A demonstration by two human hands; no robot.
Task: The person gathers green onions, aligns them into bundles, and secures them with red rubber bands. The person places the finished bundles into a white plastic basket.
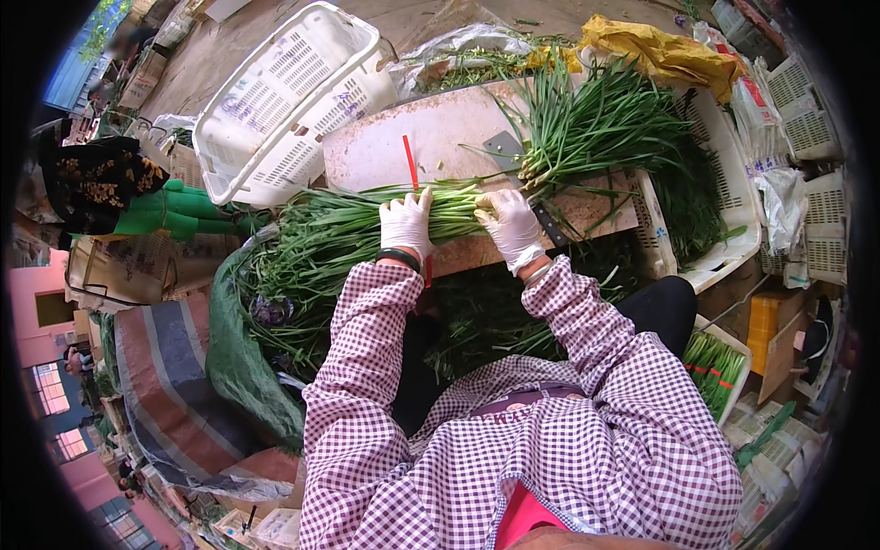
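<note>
A bundle of garlic chives [450,206] lies across the near part of a worn white cutting board [385,148], its leaves trailing left. My left hand [405,223], in a white glove, is closed around the stalks. At their pale cut ends is my right hand [510,223], also gloved, its fingertips on the stalk ends. A red tie strip [410,161] runs under the bundle. Just beyond my right hand rests a cleaver, its blade [504,150] partly under a loose pile of chives [598,124] and its black handle [551,225] towards me.
An empty-looking white plastic crate [295,103] stands tilted at the far left. Another crate [739,227] with greens is at the right. A green sack [237,357] of chives lies left. Tied bundles [711,371] sit lower right. Another person's green sleeve [179,210] shows at the left.
</note>
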